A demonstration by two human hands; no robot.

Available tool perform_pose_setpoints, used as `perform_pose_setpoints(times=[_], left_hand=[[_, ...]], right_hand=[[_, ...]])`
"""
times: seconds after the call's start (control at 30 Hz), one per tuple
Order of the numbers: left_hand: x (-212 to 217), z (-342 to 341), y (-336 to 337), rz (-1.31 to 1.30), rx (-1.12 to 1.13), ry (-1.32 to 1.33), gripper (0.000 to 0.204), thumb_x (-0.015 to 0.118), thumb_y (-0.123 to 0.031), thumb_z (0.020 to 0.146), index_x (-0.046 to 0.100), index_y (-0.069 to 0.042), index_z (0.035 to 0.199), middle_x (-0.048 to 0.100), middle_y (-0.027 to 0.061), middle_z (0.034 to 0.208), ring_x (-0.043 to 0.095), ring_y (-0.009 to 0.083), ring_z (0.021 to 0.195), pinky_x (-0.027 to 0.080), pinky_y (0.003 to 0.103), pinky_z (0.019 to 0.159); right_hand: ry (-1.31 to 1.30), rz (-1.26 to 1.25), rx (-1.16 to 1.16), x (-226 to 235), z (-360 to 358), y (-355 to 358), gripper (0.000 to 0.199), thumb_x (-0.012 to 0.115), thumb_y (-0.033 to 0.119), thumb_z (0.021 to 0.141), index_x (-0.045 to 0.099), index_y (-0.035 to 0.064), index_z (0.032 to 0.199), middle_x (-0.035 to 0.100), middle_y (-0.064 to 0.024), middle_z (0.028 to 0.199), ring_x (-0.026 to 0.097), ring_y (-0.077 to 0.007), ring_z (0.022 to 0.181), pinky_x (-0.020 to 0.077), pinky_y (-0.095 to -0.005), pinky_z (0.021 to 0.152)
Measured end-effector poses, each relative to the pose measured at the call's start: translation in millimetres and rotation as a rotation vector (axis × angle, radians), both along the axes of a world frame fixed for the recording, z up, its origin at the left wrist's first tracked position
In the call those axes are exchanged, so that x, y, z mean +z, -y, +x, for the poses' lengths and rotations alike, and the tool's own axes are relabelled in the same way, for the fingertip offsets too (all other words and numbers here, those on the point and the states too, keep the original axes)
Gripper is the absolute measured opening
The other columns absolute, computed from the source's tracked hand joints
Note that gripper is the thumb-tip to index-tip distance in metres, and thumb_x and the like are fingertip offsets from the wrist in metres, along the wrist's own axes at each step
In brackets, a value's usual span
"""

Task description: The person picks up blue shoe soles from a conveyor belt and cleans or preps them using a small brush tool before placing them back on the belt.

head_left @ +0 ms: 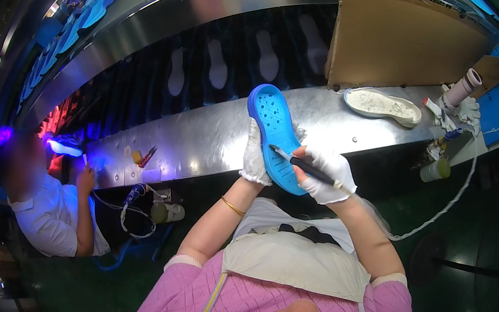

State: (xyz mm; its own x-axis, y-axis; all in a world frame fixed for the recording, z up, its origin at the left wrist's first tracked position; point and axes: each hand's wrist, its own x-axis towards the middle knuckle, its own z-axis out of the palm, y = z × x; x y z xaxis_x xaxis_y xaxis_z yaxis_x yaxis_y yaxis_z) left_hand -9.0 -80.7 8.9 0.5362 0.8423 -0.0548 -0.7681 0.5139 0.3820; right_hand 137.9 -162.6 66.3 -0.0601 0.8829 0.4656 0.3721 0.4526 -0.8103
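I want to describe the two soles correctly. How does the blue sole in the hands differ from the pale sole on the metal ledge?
The blue sole is bright blue; the pale sole is off-white. The blue sole is held up, steeply tilted, by the left hand, while the right hand puts a thin dark tool to it; the pale sole lies flat and untouched. Both are foot-shaped.

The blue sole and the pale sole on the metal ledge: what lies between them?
Only bare metal ledge lies between the blue sole and the pale sole, in the head view.
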Motion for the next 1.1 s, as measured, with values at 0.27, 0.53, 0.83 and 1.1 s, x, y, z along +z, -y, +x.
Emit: perform_pose_setpoints(times=[0.27,0.53,0.83,1.1], left_hand=[[16.4,-8.7,-10.2,0.005,0.002,-0.049,0.069,0.043,-0.064,0.082,0.044,-0.009,0.124,0.056,0.0128,0.11,0.058,0.0276,0.097,0.047,0.044,0.089],[30.0,-9.8,-12.1,-0.018,-0.18,0.181,0.075,0.045,-0.065,0.079,0.041,-0.009,0.128,0.055,0.0153,0.112,0.055,0.0321,0.101,0.041,0.049,0.096],[16.5,12.0,13.6,0.085,-0.188,0.145,0.088,0.036,-0.072,0.079,0.028,-0.005,0.136,0.04,0.0233,0.129,0.041,0.0366,0.12,0.035,0.047,0.101],[34.9,7.5,14.1,0.134,0.051,0.068,0.078,0.044,-0.064,0.08,0.037,-0.006,0.131,0.048,0.0163,0.124,0.049,0.0304,0.112,0.037,0.046,0.101]], right_hand=[[-0.143,-0.35,0.076,3.5,-0.2,5.6,0.019,0.066,0.0,0.07,0.06,0.0043,0.088,0.061,-0.0083,0.078,0.058,-0.0207,0.068,0.0468,-0.0287,0.064],[-0.396,-0.448,0.209,0.6,8.6,4.5,0.008,0.062,0.0,0.079,0.06,0.0007,0.087,0.062,-0.0044,0.08,0.06,-0.0102,0.071,0.0485,-0.0238,0.068],[-0.215,-0.036,0.056,-11.7,3.8,10.6,0.012,0.063,-0.003,0.077,0.06,0.0011,0.087,0.061,-0.0063,0.085,0.058,-0.0102,0.069,0.0472,-0.0233,0.066],[-0.449,-0.194,0.1,-16.8,-4.6,14.4,0.008,0.063,0.002,0.079,0.061,0.0012,0.086,0.064,-0.0077,0.08,0.06,-0.0114,0.07,0.0487,-0.0231,0.067]])
